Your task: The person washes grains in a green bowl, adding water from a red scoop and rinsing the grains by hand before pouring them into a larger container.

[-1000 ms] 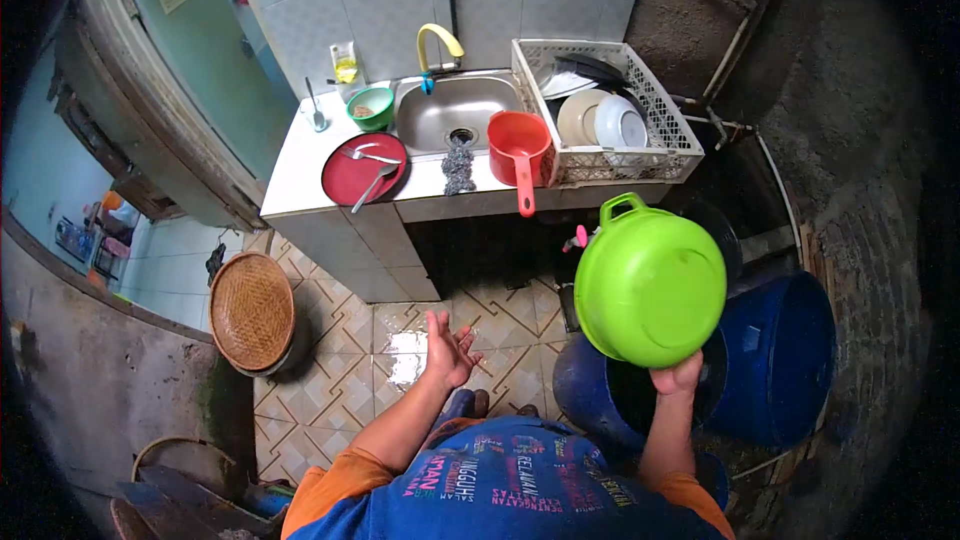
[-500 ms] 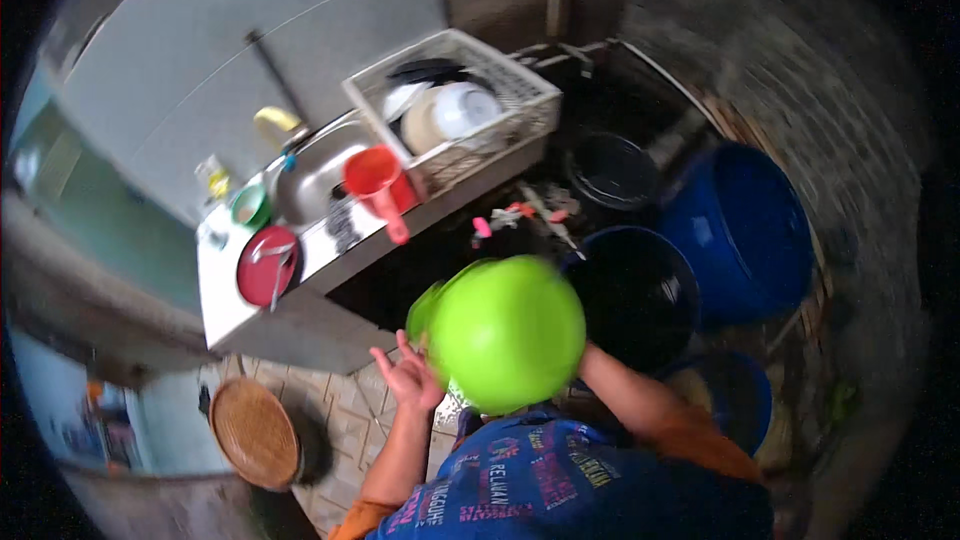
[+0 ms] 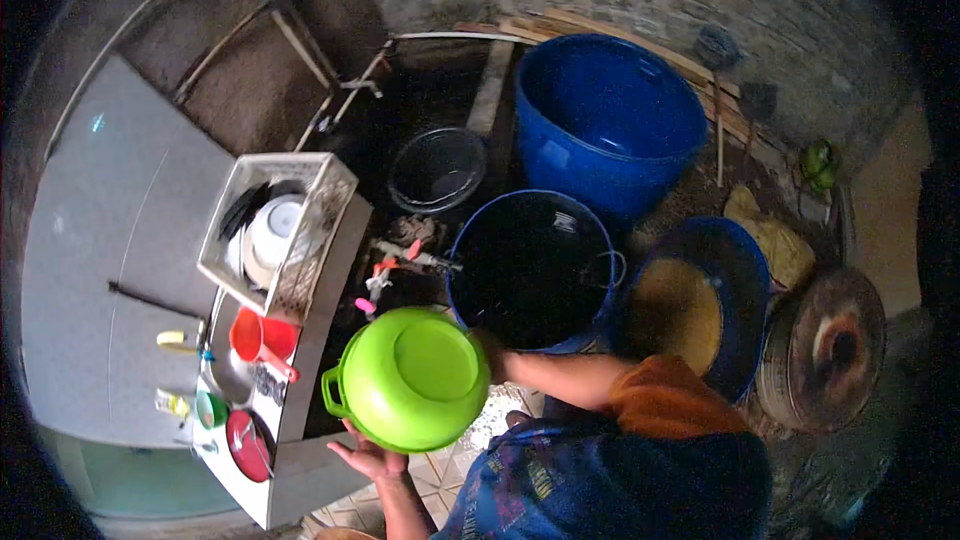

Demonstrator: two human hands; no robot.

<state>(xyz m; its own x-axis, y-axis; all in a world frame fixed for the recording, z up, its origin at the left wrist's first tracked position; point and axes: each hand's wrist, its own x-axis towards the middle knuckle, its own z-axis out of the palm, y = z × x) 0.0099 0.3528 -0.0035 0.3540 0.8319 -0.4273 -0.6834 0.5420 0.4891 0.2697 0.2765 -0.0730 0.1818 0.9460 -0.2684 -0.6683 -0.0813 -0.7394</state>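
A lime-green plastic basin [image 3: 415, 380] with a side handle is held up in front of me, its underside facing the camera. My right hand [image 3: 492, 358] grips its right edge, the fingers mostly hidden behind it. Just below the basin's lower left rim, my left hand [image 3: 373, 458] has its fingers spread; whether it touches the rim I cannot tell. Beyond the basin stands a large black tub [image 3: 530, 270] with a blue rim, dark inside. Pink and red tap handles [image 3: 385, 266] show between the tub and the counter.
At left a white counter [image 3: 290, 495] holds a crate of dishes [image 3: 335, 190], a red dipper [image 3: 262, 337], a sink and a red plate [image 3: 249, 445]. A blue barrel [image 3: 610, 140], a black basin [image 3: 437, 172], a blue-rimmed tub [image 3: 735, 260] and a rusty drum [image 3: 835, 350] stand around.
My view has swung to the right, so the counter now lies further left. The basin has tilted and moved left and down in view, still in my right hand.
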